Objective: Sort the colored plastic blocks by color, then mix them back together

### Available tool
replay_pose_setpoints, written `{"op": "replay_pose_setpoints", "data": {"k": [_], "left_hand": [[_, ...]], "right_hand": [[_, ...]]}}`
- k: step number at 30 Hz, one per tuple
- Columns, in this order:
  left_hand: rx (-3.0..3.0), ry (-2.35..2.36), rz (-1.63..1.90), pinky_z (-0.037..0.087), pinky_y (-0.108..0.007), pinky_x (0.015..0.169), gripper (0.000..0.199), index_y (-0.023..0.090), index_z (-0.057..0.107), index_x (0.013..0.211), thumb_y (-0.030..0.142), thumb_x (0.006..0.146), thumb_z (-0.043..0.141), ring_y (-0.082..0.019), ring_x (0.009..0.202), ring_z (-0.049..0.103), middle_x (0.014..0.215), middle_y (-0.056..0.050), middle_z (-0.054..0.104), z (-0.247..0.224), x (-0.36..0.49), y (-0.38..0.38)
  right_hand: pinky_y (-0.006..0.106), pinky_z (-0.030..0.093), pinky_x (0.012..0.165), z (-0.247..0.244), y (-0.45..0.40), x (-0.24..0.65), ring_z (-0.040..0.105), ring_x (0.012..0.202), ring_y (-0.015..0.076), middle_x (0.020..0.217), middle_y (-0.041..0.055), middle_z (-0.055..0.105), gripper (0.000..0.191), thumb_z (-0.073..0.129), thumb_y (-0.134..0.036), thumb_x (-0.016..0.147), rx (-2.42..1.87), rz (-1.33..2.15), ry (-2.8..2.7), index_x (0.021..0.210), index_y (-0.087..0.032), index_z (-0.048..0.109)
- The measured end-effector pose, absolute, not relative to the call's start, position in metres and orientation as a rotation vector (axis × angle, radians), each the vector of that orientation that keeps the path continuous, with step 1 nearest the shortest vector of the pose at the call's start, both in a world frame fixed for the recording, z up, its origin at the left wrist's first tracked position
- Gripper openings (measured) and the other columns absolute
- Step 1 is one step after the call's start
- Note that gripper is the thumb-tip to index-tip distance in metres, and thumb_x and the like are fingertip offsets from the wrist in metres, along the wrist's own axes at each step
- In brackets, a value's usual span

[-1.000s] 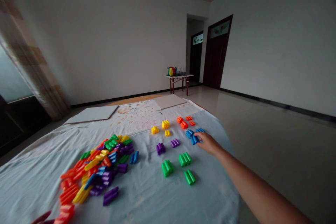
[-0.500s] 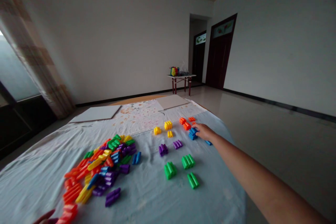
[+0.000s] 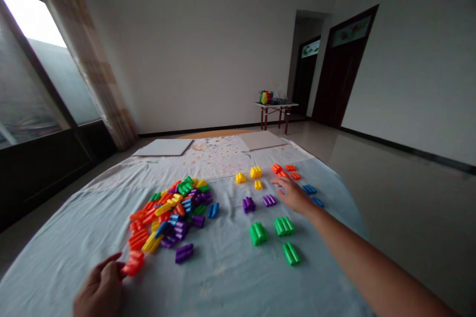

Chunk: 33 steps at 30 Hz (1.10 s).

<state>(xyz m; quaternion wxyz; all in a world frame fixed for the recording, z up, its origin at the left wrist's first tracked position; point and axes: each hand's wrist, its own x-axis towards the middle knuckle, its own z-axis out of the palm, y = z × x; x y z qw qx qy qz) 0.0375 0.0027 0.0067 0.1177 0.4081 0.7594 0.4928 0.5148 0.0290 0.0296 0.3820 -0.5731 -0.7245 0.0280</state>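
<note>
A person's two bare hands work at blocks on a cloth-covered table (image 3: 219,287), where a mixed pile (image 3: 180,201) of orange, yellow, green, blue and purple serves as centrepiece. At the pile's near left edge, the left hand (image 3: 100,285) pinches the end of an orange block (image 3: 134,263) between thumb and fingers. Well to the right of the pile, the right hand (image 3: 292,195) reaches over the cloth with fingers slightly spread, just beside sorted clusters: yellow blocks (image 3: 256,172) and orange blocks (image 3: 290,168) to the pile's far right, purple blocks (image 3: 248,204) and green blocks (image 3: 284,226) directly right of it, and blue blocks (image 3: 309,189) farther right, past the hand. A loose purple block (image 3: 184,253) lies near the pile's front, a blue pair (image 3: 213,210) just to its right. Beyond the pile, two flat boards (image 3: 163,147) rest on the cloth. Far behind it, a side table (image 3: 277,104) bears a multicoloured bag (image 3: 266,97), its contents hidden, and a clear bag (image 3: 280,96) with something dark inside, too small to identify.
</note>
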Motion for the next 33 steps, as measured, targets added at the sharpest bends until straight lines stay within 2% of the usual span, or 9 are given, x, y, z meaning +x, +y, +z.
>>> {"op": "replay_pose_setpoints", "data": {"k": [6,13,17,22,25,29,31,33], "left_hand": [[1.090,2.124,1.448,0.043,-0.029,0.057,0.036,0.020,0.065,0.090,0.039,0.068,0.045,-0.019,0.063,0.059,0.064,0.000,0.064,0.002,0.033,0.004],[1.106,2.043,1.519,0.043,-0.029,0.057,0.036,0.019,0.065,0.088,0.041,0.066,0.046,-0.019,0.061,0.058,0.063,0.000,0.063,-0.005,0.028,0.006],[1.101,2.006,1.517,0.041,-0.028,0.054,0.039,0.019,0.064,0.091,0.045,0.067,0.047,-0.018,0.059,0.057,0.064,0.000,0.063,-0.010,0.025,0.008],[1.076,1.980,1.528,0.042,-0.028,0.056,0.037,0.020,0.064,0.091,0.044,0.069,0.047,-0.017,0.061,0.057,0.066,0.001,0.062,-0.010,0.025,0.009],[1.071,1.983,1.522,0.041,-0.028,0.055,0.036,0.020,0.064,0.091,0.042,0.069,0.046,-0.017,0.060,0.056,0.065,0.001,0.061,-0.009,0.026,0.009],[1.074,1.963,1.539,0.041,-0.028,0.054,0.035,0.019,0.064,0.091,0.039,0.069,0.046,-0.017,0.057,0.055,0.063,0.000,0.061,-0.010,0.026,0.008],[1.078,1.961,1.545,0.041,-0.028,0.055,0.035,0.018,0.064,0.091,0.039,0.068,0.047,-0.017,0.058,0.056,0.063,0.000,0.062,-0.011,0.026,0.008],[1.081,1.961,1.541,0.041,-0.028,0.055,0.035,0.018,0.064,0.091,0.039,0.068,0.047,-0.017,0.060,0.056,0.063,0.000,0.062,-0.012,0.025,0.008]], "right_hand": [[0.032,0.042,0.093,0.037,0.023,0.412,0.056,0.102,0.0184,0.103,0.0079,0.064,0.032,0.051,-0.006,0.075,-1.298,0.287,-2.096,0.102,-0.016,0.064],[0.033,0.039,0.094,0.029,0.056,0.341,0.051,0.109,0.0195,0.115,0.0067,0.062,0.038,0.050,-0.005,0.077,-1.350,0.236,-2.374,0.110,-0.020,0.062],[0.035,0.039,0.092,0.025,0.068,0.323,0.049,0.112,0.0215,0.119,0.0084,0.059,0.038,0.048,-0.004,0.078,-1.467,0.200,-2.445,0.110,-0.020,0.062],[0.038,0.040,0.088,0.031,0.063,0.319,0.056,0.104,0.0242,0.102,0.0106,0.066,0.028,0.049,-0.010,0.079,-1.533,0.223,-2.409,0.099,-0.018,0.066],[0.031,0.044,0.080,0.036,0.049,0.320,0.061,0.093,0.0207,0.098,0.0078,0.069,0.028,0.051,-0.021,0.081,-1.551,0.278,-2.370,0.106,-0.019,0.063],[0.021,0.044,0.065,0.035,0.024,0.317,0.064,0.076,0.0143,0.087,0.0041,0.071,0.038,0.048,-0.026,0.082,-1.542,0.647,-2.239,0.117,-0.017,0.056],[0.022,0.045,0.066,0.034,0.012,0.315,0.065,0.078,0.0161,0.089,0.0057,0.071,0.038,0.049,-0.027,0.081,-1.559,0.743,-2.221,0.116,-0.017,0.058],[0.027,0.045,0.072,0.035,0.003,0.314,0.064,0.086,0.0203,0.094,0.0085,0.070,0.035,0.048,-0.026,0.080,-1.625,0.634,-2.266,0.111,-0.017,0.062]]}}
